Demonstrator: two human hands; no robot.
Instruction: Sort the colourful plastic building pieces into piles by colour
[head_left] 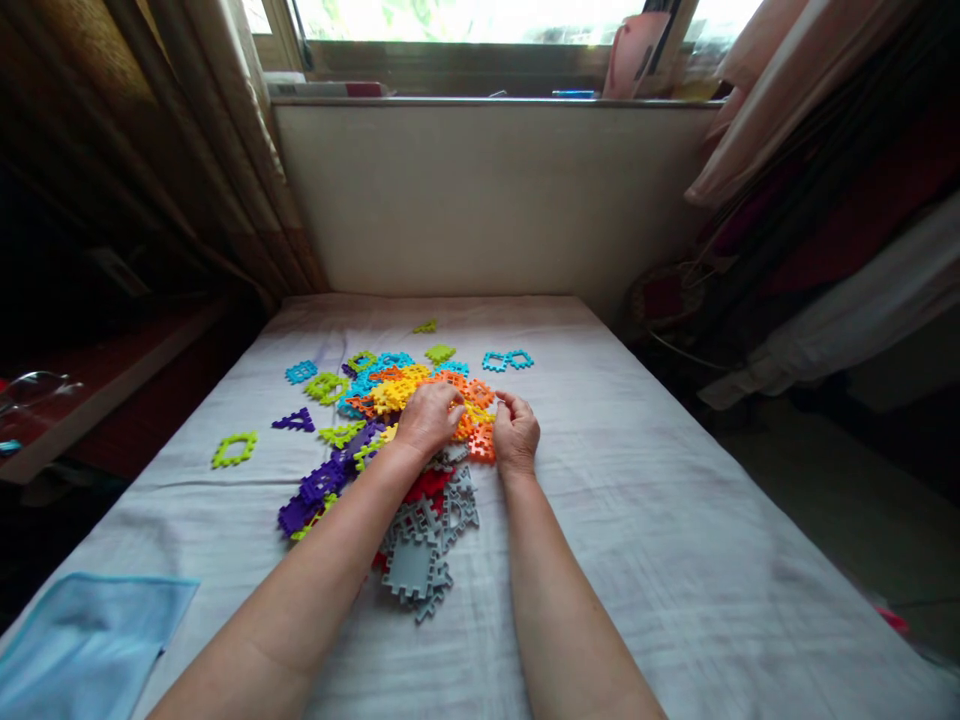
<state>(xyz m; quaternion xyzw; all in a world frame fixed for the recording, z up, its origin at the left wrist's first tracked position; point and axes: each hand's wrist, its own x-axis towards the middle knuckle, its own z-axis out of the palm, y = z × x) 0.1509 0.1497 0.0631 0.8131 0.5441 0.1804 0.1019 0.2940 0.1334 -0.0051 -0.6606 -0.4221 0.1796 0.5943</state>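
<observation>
My left hand (pixel 431 417) rests over the middle of a heap of flat plastic interlocking tiles, its fingers curled down and partly hidden. Yellow tiles (pixel 399 389) lie just left of it. At the heap's right edge is my right hand (pixel 517 432), fingers bent in beside the orange tiles (pixel 481 440); what they hold, if anything, does not show. Grey tiles (pixel 411 566) and red tiles (pixel 430 486) sit nearer me, between my forearms. Purple tiles (pixel 321 482) are piled on the left, and blue tiles (pixel 365 383) behind.
Loose pieces lie around the heap: a green square frame (pixel 234 450), a purple triangle (pixel 295 420) and two joined blue frames (pixel 508 360). A light blue cloth (pixel 90 640) lies at the front left. The sheet-covered surface (pixel 645 520) meets a pale panel (pixel 480 200) behind.
</observation>
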